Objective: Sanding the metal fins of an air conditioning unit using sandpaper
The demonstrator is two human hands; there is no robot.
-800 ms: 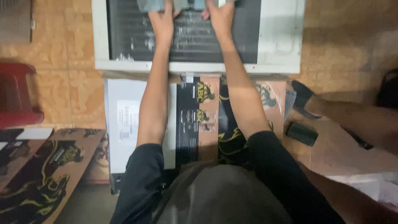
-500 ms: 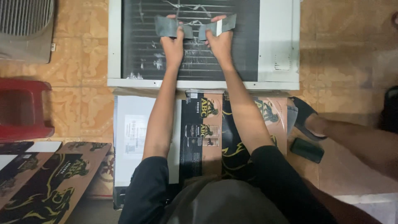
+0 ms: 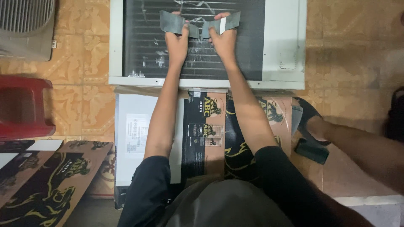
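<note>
Gripping a grey strip of tape at each end, the left hand and right hand sit lower in the head view than half a second ago, with more of the unit's lower rim showing. Fingers of both hands are closed on the crumpled, matte strip, pressed against the dark finned coil of a white metal air-conditioner casing. Flattened printed cardboard lies on the tiled floor beside a red plastic stool.

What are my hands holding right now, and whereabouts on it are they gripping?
Each hand pinches one grey strip by its inner end: left hand on the left strip, right hand on the right strip.
</note>
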